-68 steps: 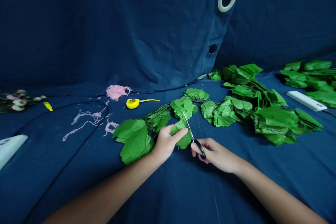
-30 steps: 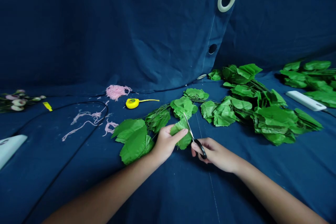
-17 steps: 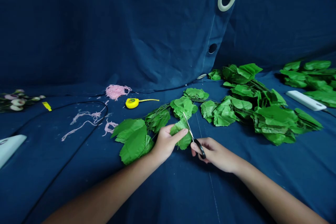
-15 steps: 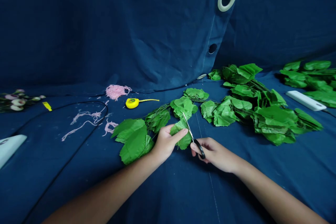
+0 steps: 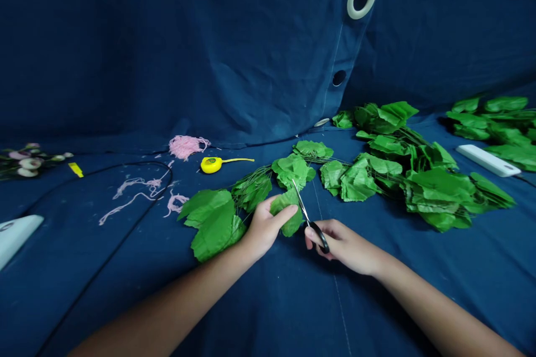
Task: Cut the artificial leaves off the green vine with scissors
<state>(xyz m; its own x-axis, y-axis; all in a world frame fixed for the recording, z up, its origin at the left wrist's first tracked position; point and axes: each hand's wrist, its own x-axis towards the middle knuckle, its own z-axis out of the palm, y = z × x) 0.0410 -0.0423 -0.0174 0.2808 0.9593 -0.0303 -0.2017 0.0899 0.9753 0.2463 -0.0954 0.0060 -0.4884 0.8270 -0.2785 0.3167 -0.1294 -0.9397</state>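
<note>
We see a dark blue curtain (image 5: pixel 234 56) with a pale ring (image 5: pixel 350 6) in it. Below the ring is a round hole (image 5: pixel 339 78), and lower still a flattened pale disc (image 5: pixel 321 122) near the curtain's foot. Thin stitching (image 5: pixel 333 70) runs down beside the ring. In front of the curtain we see a creased blue sheet (image 5: pixel 259 312). The light is dim and cool, darkest far left of the ring.
</note>
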